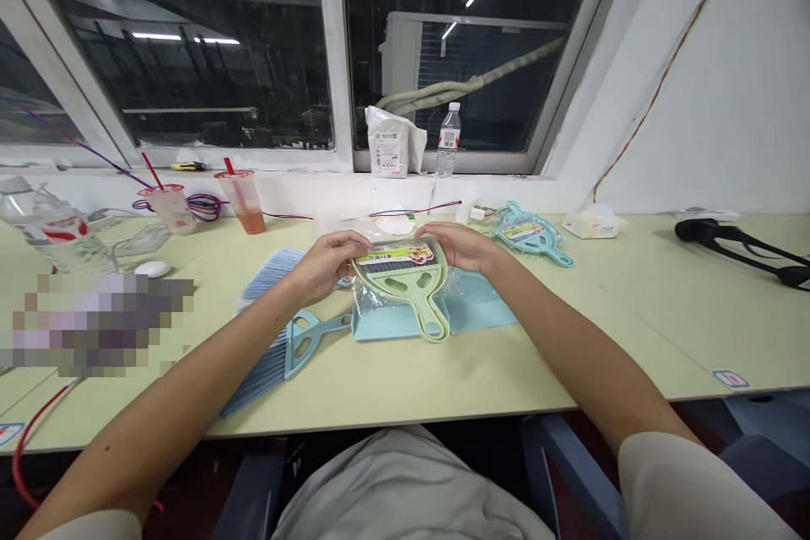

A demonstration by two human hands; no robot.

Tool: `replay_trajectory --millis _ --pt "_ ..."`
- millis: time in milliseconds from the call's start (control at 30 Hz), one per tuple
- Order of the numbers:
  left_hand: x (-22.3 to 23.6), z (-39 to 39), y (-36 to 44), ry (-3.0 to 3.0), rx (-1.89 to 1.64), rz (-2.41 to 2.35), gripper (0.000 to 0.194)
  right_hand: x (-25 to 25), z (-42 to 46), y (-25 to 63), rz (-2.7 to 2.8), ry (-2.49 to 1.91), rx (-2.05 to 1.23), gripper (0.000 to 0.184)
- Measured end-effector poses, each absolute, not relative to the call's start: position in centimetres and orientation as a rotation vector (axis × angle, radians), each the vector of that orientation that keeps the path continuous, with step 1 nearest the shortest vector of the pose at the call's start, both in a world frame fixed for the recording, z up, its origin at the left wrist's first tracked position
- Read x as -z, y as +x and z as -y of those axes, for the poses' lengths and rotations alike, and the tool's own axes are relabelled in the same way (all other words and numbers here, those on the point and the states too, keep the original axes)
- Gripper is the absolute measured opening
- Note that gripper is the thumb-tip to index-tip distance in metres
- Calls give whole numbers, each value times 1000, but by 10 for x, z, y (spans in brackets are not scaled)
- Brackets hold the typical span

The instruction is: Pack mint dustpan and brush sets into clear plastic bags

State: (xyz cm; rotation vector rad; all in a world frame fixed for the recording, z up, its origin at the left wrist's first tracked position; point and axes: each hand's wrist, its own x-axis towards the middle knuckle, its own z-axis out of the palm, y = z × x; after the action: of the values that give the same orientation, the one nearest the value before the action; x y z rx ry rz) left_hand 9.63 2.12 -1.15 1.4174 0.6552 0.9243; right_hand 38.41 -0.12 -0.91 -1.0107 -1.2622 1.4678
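A light green dustpan and brush set point(423, 291), with a printed label and clear plastic wrapping, is held up between both hands with its handle toward me. My left hand point(329, 266) pinches its upper left edge. Closed on the upper right side is my right hand point(463, 246), its fingers partly behind the set. Beneath lie blue dustpans point(484, 304), partly covered by the set and the plastic. Blue hand brushes point(306, 344) rest on the table to the left, bristles toward my left forearm.
At the back right lies a wrapped blue dustpan and brush set point(531, 232). Two drink cups point(240, 201), a white mouse point(152, 269) and a large bottle point(54, 228) stand or lie leftward. A water bottle point(448, 143) is on the sill; black straps point(740, 240) lie far right.
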Motion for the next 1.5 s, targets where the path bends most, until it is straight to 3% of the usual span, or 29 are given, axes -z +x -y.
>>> replay_trajectory --millis 167,333,467,600,700,833,1200,1500 --pt "13 -22 99 1340 -985 -632 27 11 -2 381 1229 -1155 -1174 20" --pt "25 -23 106 1512 -1206 -947 32 12 5 371 1413 -1257 -926 21" --pt "29 -17 111 1674 -1347 -1088 33 11 20 353 1715 -1389 -303 14" --pt "26 -9 114 1738 -1342 -1064 28 2 37 326 2053 -1158 214 7" --pt "25 -4 115 1805 -1344 -1007 20 -6 41 303 2278 -1008 270 19" --pt "26 -2 114 1811 -1406 -957 11 -9 37 290 2339 -1098 251 15" --pt "24 -8 110 1717 -1494 -881 16 -11 28 329 2329 -1426 335 21" --pt "21 -4 109 1696 -1521 -840 19 -5 14 350 1930 -1581 421 19"
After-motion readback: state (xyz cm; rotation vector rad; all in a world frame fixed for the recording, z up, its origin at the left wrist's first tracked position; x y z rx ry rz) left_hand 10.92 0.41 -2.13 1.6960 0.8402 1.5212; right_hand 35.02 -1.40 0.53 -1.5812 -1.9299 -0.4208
